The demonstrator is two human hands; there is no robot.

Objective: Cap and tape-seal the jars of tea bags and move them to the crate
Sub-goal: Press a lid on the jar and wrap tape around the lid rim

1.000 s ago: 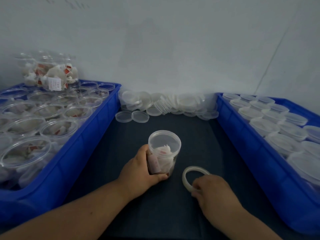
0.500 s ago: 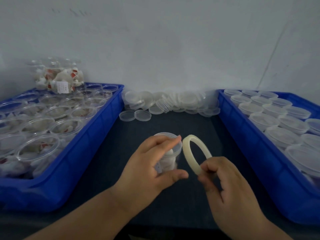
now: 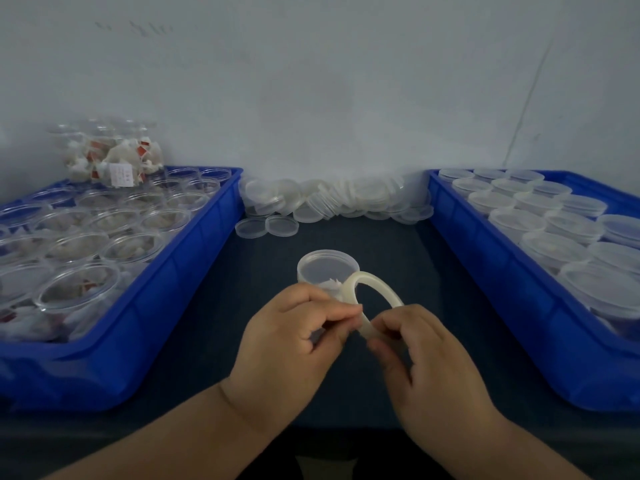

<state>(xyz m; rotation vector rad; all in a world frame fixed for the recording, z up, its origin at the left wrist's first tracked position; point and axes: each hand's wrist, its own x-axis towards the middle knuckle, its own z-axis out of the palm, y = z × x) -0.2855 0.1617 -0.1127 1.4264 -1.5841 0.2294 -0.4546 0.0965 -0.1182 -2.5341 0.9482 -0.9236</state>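
On the dark tabletop (image 3: 398, 244) at frame centre stands the capped jar (image 3: 323, 268), just behind our right hand (image 3: 429, 358) pinching the tape roll (image 3: 377, 289) and left hand (image 3: 287, 344) pinching its edge; we should peel the end free without twisting.

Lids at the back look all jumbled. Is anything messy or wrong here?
Only those loose lids: they lie heaped against the wall, some tipped on edge. Nothing is spilled. The capped jar stands upright, and the left hand and right hand pinch the tape roll.

left hand (image 3: 291, 344) bare; right hand (image 3: 429, 358) bare | forearms (image 3: 166, 434) bare to frame edge
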